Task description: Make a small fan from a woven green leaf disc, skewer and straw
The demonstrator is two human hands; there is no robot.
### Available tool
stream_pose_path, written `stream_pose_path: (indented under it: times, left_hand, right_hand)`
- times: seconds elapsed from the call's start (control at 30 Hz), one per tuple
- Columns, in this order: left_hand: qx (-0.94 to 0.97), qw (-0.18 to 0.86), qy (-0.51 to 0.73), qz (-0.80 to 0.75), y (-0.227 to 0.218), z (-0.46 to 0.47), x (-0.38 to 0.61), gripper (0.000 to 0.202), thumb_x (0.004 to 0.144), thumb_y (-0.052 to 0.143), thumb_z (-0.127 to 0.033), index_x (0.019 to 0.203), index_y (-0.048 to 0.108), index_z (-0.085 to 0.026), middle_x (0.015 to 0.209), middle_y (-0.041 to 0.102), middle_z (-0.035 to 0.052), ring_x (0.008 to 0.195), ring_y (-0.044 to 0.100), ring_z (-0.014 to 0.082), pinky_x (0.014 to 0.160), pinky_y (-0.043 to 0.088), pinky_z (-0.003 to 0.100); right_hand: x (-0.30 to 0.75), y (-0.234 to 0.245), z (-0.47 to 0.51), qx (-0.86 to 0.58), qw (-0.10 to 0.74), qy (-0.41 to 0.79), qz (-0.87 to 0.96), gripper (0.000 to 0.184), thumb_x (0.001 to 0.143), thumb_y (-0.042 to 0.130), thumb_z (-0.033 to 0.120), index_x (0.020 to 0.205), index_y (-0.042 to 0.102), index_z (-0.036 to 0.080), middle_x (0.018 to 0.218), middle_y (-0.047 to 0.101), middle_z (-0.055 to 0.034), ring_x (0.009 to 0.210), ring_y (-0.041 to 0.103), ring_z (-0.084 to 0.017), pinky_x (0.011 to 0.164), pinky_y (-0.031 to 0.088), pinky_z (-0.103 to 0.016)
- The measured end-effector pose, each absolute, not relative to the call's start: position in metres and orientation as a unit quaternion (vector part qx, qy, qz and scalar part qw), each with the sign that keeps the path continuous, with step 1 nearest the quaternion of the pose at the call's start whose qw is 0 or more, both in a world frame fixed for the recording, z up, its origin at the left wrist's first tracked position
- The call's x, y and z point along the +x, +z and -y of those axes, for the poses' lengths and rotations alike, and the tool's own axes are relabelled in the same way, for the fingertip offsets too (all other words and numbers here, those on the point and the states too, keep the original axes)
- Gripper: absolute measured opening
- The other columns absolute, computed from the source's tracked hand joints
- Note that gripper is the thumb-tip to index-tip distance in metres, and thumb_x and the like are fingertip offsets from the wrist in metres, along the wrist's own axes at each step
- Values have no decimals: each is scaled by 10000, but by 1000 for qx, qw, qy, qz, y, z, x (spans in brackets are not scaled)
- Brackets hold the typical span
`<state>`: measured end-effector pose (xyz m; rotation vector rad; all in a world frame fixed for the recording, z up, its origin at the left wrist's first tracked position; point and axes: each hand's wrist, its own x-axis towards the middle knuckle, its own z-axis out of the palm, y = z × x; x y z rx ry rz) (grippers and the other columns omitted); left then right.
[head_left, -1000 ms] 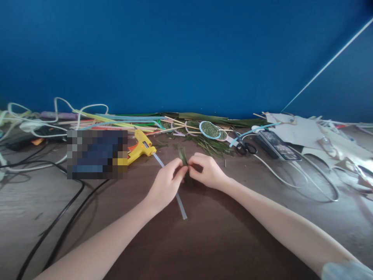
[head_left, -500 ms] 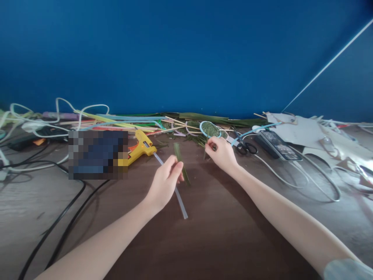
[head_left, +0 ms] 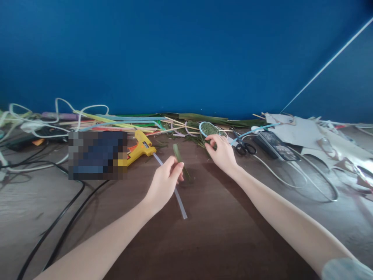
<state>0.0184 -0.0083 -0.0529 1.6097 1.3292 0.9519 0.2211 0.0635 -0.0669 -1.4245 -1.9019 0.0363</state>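
Observation:
My left hand (head_left: pixel 164 182) is closed in a pinch on a narrow green leaf strip (head_left: pixel 177 152) that sticks up and away from my fingers, above the brown table (head_left: pixel 204 233). My right hand (head_left: pixel 222 152) reaches farther back, fingers curled into the pile of green leaf cuttings (head_left: pixel 204 142) beside a small blue-rimmed hoop filled with woven green (head_left: pixel 207 128). What its fingers grip is hidden. A clear glue stick (head_left: pixel 175 190) runs under my left hand from the yellow glue gun (head_left: pixel 141 147).
Black scissors (head_left: pixel 245 147) and a phone (head_left: pixel 276 144) lie right of the hoop, with white cables (head_left: pixel 305 179) looping beyond. Coloured sticks and straws (head_left: pixel 122 123) line the blue wall. Black cords (head_left: pixel 58 229) cross the left side; cardboard scraps (head_left: pixel 314 136) lie far right.
My hands were together on the leaf strip. My right hand let go and moved back right to the leaf pile by the hoop; my left hand kept the strip.

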Motion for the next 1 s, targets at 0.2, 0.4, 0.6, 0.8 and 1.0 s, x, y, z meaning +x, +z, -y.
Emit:
stream_pose_path:
  times: [0.2,0.4,0.6,0.8,1.0]
  left_hand:
    - [646,385,379,-539,-53,5,20,201,855,415,-285,674,415,-199,603,576,-41,536,545,117,558,407,243]
    - [672,354,368,-537,-52,6,20,209,850,405,-267,652,419,-201,579,556,-38,537,535,125,573,402,255]
    - [696,333,342,-537,-52,6,19,229,852,404,-317,651,421,-208,560,547,-38,540,532,137,575,398,262]
    - [705,335,339,-525,-52,5,19,217,850,415,-314,664,440,-205,550,534,-43,521,520,133,570,392,256]
    - [706,340,339,-522,-53,5,19,221,853,398,-284,650,426,-202,565,531,-37,551,517,132,567,381,249]
  right_hand:
    - [193,-54,-36,-406,342,156,833,143,863,437,224,772,540,186,746,572,-32,719,496,-149,661,387,-267]
    - [181,-53,-21,-345,306,141,876,160,867,431,208,720,490,185,681,500,-16,665,449,-138,620,370,-255]
    - [181,-54,-20,-350,314,158,869,149,843,429,169,701,468,188,662,453,0,632,430,-127,599,357,-247]
    - [181,-54,-20,-362,331,223,843,145,814,442,157,673,451,187,637,417,19,607,420,-113,574,344,-233]
    - [181,-56,-21,-367,333,239,835,145,808,447,155,666,453,182,632,414,21,605,420,-111,577,340,-236]
